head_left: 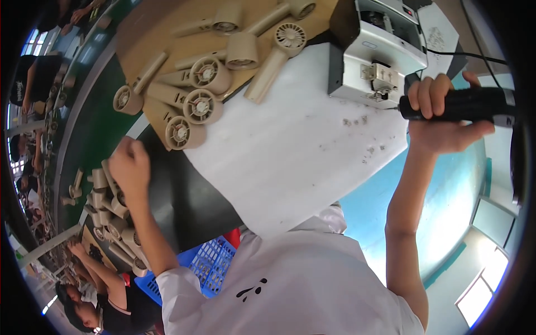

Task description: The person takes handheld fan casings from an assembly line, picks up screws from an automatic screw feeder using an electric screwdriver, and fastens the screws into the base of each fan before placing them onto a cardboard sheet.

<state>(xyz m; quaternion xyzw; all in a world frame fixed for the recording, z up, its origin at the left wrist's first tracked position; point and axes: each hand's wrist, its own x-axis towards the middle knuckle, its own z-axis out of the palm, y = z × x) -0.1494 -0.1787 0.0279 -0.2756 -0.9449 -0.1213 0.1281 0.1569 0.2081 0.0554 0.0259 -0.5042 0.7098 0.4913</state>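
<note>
My right hand (441, 114) is wrapped around a black electric screwdriver (474, 105) at the right. The screwdriver lies nearly level, its tip pointing left at the front of a silver screw feeder (385, 75). My left hand (129, 167) is curled closed at the left, beside a pile of beige handheld fan bodies (103, 198). Whatever its fingers may hold is hidden. Several more beige handheld fans (202, 106) lie on brown cardboard (148, 28) beyond, some with their round heads turned up.
A white sheet (273, 151) with small dark screws (355, 121) covers the table before me. Left of it lies a black mat (190, 195), with a blue basket (209, 262) below. A green conveyor belt (92, 120) runs along the left. Another person (111, 296) works at lower left.
</note>
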